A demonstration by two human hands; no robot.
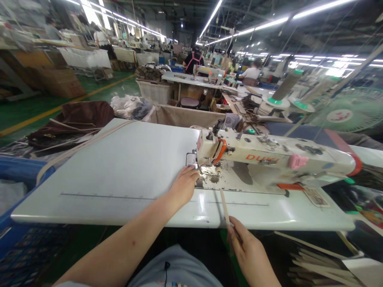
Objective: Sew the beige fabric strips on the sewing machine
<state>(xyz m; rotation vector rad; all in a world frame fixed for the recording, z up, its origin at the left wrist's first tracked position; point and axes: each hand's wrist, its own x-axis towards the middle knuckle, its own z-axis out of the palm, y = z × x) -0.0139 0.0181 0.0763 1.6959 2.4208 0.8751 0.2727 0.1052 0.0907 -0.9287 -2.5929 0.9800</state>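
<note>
My left hand (183, 186) lies at the front left of the sewing machine (257, 155), beside its needle area. Its fingers are stretched forward and rest on the bed near a small metal plate (191, 159); their tips are partly hidden. In my right hand (249, 249), below the table's front edge, a narrow beige strip (224, 203) is gripped between thumb and fingers. The strip's far end reaches up over the white tabletop (134, 159). Something thin and dark shows at the same fingers, too small to name.
Long pale strips (80, 145) trail over the table's left edge near brown fabric (86, 115). A blue crate (24, 163) stands at left. Loose strips (320, 263) lie low at right. Thread cones (285, 87) and a fan (344, 109) stand behind the machine. People work farther back.
</note>
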